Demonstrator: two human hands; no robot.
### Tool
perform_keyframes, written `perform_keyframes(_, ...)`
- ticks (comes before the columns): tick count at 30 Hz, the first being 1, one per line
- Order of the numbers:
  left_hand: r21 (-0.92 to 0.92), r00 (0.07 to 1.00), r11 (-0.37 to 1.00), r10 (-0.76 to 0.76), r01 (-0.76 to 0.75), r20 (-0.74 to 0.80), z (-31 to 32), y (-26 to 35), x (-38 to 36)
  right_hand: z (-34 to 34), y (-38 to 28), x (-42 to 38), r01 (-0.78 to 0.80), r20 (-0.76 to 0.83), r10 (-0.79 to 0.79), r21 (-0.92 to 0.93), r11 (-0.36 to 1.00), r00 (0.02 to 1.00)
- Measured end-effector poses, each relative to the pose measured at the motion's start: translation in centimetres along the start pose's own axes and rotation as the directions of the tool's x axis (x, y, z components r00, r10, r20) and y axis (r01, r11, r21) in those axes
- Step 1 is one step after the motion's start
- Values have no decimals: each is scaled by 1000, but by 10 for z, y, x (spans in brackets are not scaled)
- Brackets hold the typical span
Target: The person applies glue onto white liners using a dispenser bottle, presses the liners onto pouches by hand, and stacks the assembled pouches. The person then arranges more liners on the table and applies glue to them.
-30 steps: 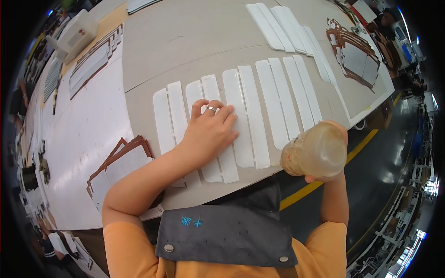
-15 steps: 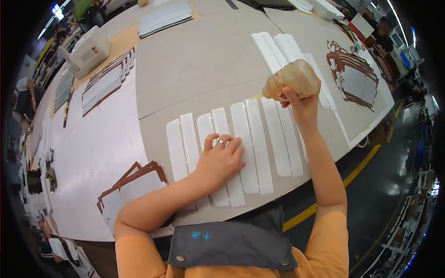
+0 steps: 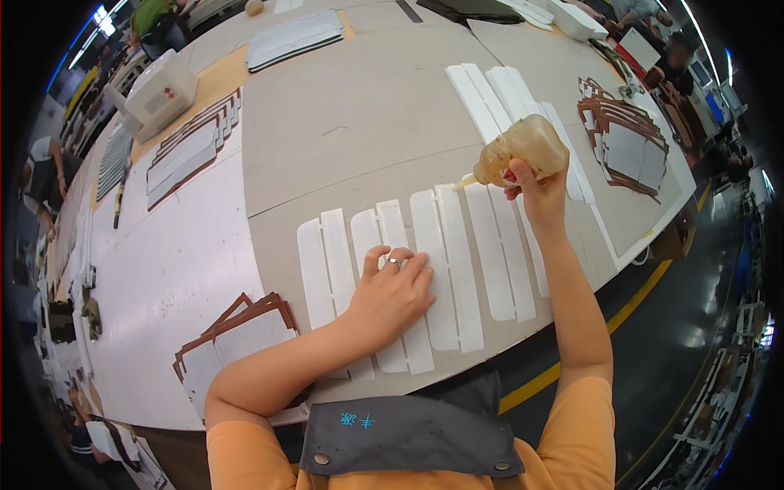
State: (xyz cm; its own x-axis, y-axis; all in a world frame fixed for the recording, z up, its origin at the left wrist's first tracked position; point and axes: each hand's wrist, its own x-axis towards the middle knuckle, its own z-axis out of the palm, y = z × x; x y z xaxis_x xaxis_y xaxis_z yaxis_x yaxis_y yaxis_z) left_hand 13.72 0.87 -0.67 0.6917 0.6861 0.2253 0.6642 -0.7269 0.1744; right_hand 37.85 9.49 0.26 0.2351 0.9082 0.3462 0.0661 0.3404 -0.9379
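My right hand is wrapped round a translucent, yellowish squeeze bottle. The bottle is tipped on its side, its narrow nozzle pointing left and down at the far end of a pair of long white strips. My left hand, with a ring on one finger, rests with bent, parted fingers on the neighbouring white strips and holds nothing. It partly covers them. More white strip pairs lie side by side, to the left and to the right, partly behind my right arm.
Brown-edged white panels lie in stacks at front left, far left and right. More white strips lie beyond the bottle. A white jerrycan stands at the back left. Other people are around the table's far sides.
The bottle's nozzle has shifted slightly right and nearer along the strip's far end. My left hand keeps its place on the strips. The whole view has tilted a little.
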Motion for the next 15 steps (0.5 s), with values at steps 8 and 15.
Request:
perform_keyframes(8,-27,1000,1000,-4,3,-28,0,2,0,-20,-10,-26,-95,7,95,-31,995,995)
perform_keyframes(15,-11,1000,1000,-7,7,-20,-1,4,0,-36,-25,-62,-227,19,226,23,974,974)
